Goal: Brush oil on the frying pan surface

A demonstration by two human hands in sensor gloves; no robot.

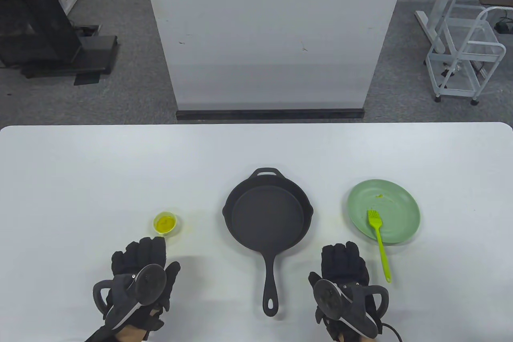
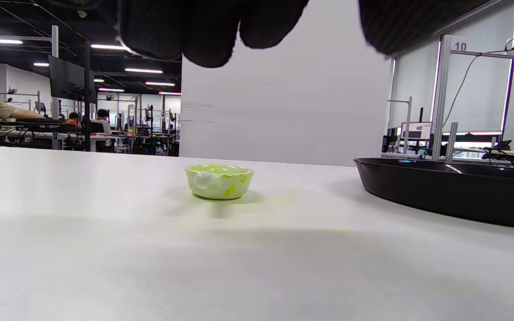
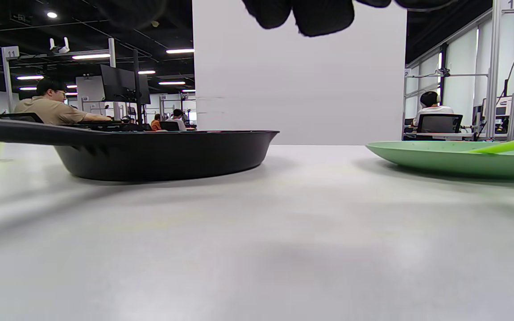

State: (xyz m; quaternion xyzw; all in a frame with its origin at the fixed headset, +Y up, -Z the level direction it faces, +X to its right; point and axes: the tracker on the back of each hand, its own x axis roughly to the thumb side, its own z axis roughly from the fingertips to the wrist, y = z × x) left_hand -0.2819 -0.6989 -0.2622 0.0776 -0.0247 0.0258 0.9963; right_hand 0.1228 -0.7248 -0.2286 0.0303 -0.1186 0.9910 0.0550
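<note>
A black cast-iron frying pan (image 1: 267, 215) sits at the table's middle, its handle pointing toward me; it also shows in the left wrist view (image 2: 453, 191) and the right wrist view (image 3: 163, 154). A small cup of yellow oil (image 1: 165, 223) stands to its left, seen close in the left wrist view (image 2: 219, 180). A lime green brush (image 1: 378, 239) lies with its bristles on a green plate (image 1: 396, 193) to the right, its handle over the plate's near rim. My left hand (image 1: 140, 266) rests flat just below the oil cup, holding nothing. My right hand (image 1: 344, 268) rests flat between the pan handle and the brush handle, holding nothing.
The white table (image 1: 80, 181) stretches wide on both sides. A white panel (image 1: 272, 33) stands behind the far edge. The plate's rim shows at the right in the right wrist view (image 3: 440, 160).
</note>
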